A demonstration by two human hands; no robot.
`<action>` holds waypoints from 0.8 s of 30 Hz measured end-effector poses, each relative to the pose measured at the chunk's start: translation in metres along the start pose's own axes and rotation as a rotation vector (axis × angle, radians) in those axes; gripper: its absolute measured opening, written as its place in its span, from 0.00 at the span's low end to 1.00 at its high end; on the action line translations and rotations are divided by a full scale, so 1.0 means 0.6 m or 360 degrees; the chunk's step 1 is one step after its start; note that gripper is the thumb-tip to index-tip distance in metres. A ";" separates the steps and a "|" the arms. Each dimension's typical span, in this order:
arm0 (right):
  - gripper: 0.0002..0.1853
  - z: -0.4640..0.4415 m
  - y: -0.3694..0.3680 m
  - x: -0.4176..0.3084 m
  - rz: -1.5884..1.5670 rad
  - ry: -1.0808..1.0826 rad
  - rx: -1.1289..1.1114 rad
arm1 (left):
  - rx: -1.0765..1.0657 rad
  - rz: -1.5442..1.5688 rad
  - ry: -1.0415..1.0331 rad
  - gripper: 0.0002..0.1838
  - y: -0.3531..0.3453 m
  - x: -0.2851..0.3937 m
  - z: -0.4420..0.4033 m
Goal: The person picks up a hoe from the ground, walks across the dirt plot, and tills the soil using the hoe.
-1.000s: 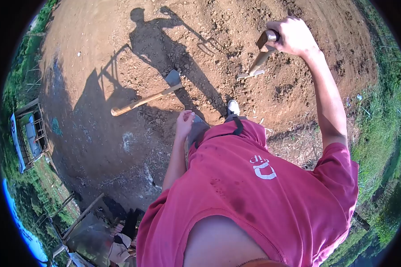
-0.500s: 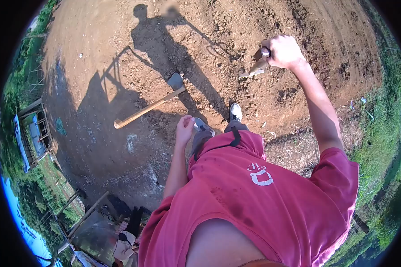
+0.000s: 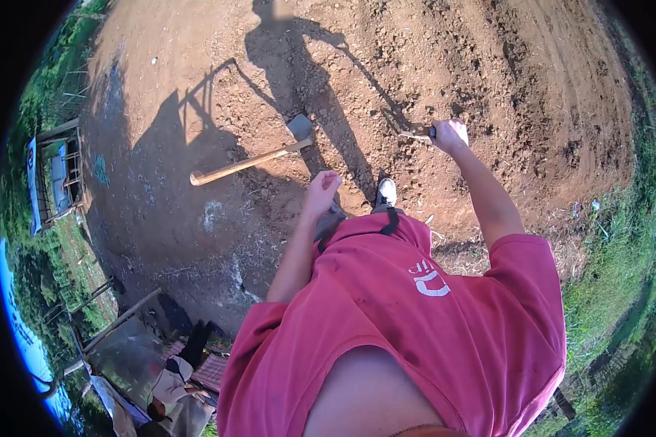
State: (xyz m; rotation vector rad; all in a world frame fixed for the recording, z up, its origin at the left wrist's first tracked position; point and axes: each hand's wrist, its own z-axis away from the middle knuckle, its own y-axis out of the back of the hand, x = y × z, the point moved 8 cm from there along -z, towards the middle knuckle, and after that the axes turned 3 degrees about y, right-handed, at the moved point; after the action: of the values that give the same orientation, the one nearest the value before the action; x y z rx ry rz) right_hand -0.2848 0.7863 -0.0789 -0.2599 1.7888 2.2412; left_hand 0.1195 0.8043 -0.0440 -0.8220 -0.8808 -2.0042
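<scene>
My right hand (image 3: 452, 136) grips the dark top end of a long-handled tool (image 3: 415, 135), out to the right over the loosened soil. The handle is seen nearly end-on, so the tool's head is hard to make out. My left hand (image 3: 323, 191) hangs in front of my waist with its fingers curled in, and no object shows in it. Beyond it a hoe (image 3: 251, 160) lies on the ground, its pale wooden handle pointing left and its flat grey blade (image 3: 299, 127) at the right end.
Crumbly brown soil (image 3: 503, 87) spreads ahead, with my shoe (image 3: 386, 191) on it. Grass (image 3: 605, 269) borders the right. A small wooden shelter (image 3: 60, 175) stands at left; poles, sheeting and cloth items (image 3: 171, 382) are at lower left.
My right hand has come down and slightly inward with the tool. My left hand has risen a little to the right. The view has shifted, and the hoe still lies on the ground.
</scene>
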 end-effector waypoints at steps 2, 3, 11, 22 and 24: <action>0.07 0.017 0.035 -0.025 0.0063 -0.0005 -0.0003 | -0.0046 0.0111 -0.0043 0.18 -0.014 0.011 -0.011; 0.11 0.013 0.023 -0.021 0.0087 -0.0125 -0.0328 | -0.0040 0.0050 -0.0036 0.18 -0.013 0.019 -0.010; 0.39 0.014 0.087 -0.119 0.0047 -0.0072 -0.0033 | 0.0156 0.0129 -0.0131 0.19 0.033 0.053 0.006; 0.26 -0.009 -0.034 -0.532 -0.0683 0.0683 -0.0573 | 0.0227 0.0078 -0.0129 0.21 0.108 0.030 -0.001; 0.26 -0.019 -0.052 -0.592 -0.0735 0.0660 -0.0710 | 0.0683 -0.0044 -0.0207 0.24 0.193 0.025 0.010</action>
State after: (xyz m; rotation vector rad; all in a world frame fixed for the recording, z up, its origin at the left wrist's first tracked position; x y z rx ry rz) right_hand 0.0619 0.7492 -0.0041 -1.1669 1.1768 2.3043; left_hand 0.2110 0.7506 0.0052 -0.6989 -1.3442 -1.7061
